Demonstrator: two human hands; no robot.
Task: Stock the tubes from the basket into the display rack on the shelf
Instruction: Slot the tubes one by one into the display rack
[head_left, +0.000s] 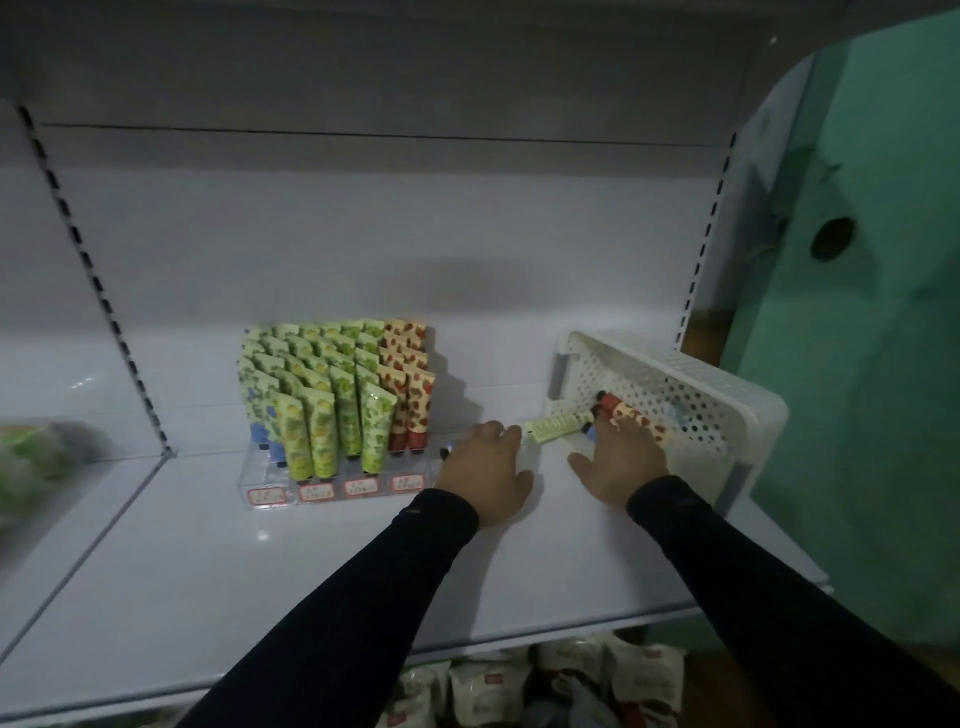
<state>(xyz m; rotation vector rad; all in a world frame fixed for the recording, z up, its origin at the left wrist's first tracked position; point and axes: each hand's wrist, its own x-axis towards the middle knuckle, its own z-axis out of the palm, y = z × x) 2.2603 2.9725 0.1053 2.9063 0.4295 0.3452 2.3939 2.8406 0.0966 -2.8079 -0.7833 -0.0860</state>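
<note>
A clear display rack (260, 486) on the white shelf holds several upright tubes, green-patterned ones (332, 410) on the left and strawberry-patterned ones (410, 389) on the right. A white perforated basket (727, 395) lies tipped on its side at the right. My left hand (485, 470) rests between rack and basket, its curled fingertips on the flat end of a pale green tube (553, 428) that reaches into the basket mouth. A small dark cap (445, 452) peeks out at that hand's left edge. My right hand (618, 462) reaches into the basket and grips a strawberry tube (636, 418).
The shelf board (311, 597) stretches toward me, with a slotted upright (93, 270) at the left. Blurred green goods (36, 457) sit on the neighbouring shelf. White packets (519, 680) lie on the shelf below. A green wall (857, 312) stands behind the basket.
</note>
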